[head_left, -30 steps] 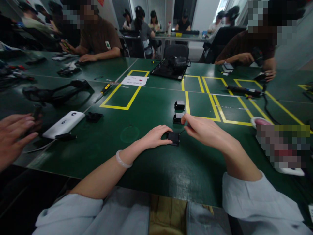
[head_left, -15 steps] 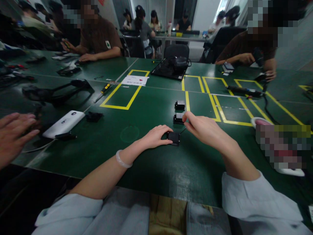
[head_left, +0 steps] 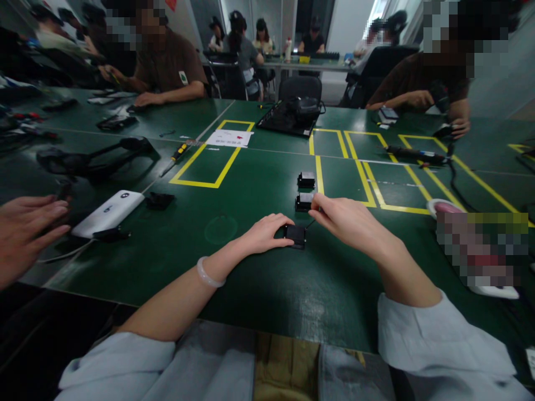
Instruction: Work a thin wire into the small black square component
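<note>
My left hand (head_left: 270,234) grips a small black square part (head_left: 296,236) lying on the green table, thumb on the near side and fingers on the far side. Closed in a pinch, my right hand (head_left: 340,218) holds a thin dark rod-like tool (head_left: 310,224). The rod's end points down at the right edge of the black part; its upper end is hidden in my fingers. Just beyond stand two similar black parts with pale tops, a nearer one (head_left: 304,201) by my right fingertips and a farther one (head_left: 306,180).
At the left, a co-worker's hand (head_left: 31,236) reaches in near a white power bank (head_left: 107,213). A yellow-handled screwdriver (head_left: 179,153), a paper sheet (head_left: 229,138) and a black tray (head_left: 284,123) lie farther back. On the right rests a pale-rimmed container (head_left: 437,207), partly blurred.
The view has shifted very slightly. My left hand keeps the black part in place, and the right hand with the rod-like tool has barely moved.
</note>
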{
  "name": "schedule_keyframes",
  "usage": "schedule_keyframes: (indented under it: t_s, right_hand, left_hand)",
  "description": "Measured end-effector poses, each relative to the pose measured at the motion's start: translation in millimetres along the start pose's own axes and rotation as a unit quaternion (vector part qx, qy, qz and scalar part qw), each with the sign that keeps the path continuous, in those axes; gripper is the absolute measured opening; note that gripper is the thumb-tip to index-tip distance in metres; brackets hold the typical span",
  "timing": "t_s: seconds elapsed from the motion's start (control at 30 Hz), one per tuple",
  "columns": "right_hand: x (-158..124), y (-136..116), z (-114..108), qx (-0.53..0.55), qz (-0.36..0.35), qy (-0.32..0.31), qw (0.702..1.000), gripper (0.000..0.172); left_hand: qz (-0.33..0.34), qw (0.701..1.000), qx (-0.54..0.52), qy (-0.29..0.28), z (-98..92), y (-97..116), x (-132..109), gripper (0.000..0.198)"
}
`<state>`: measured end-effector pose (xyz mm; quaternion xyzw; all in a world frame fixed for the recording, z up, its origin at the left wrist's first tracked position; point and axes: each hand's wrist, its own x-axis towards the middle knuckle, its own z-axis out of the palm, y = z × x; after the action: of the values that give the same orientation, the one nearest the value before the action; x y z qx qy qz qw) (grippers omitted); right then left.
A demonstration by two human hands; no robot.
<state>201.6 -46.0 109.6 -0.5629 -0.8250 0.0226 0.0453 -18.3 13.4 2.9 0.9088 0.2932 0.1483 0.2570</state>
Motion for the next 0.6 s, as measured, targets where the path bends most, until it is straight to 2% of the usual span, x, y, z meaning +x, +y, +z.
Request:
schedule_keyframes:
  t_s: [0.23, 0.5, 0.6]
  right_hand:
    - [3.6, -0.7, 2.8, -0.031, 0.011, 0.001, 0.999, 0.023]
    - [6.3, -5.7, 4.0, -0.082, 0.059, 0.003, 0.995, 0.036]
    - [6.1, -5.1, 4.0, -0.081, 0.058, 0.001, 0.995, 0.034]
  left_hand:
    - [-0.003, 1.000, -0.005, -0.003, 0.4, -0.5, -0.3, 0.039]
    - [-0.001, 1.000, 0.002, -0.005, -0.5, 1.0, 0.0, 0.038]
    - [-0.001, 1.000, -0.001, -0.004, -0.2, 0.1, -0.1, 0.038]
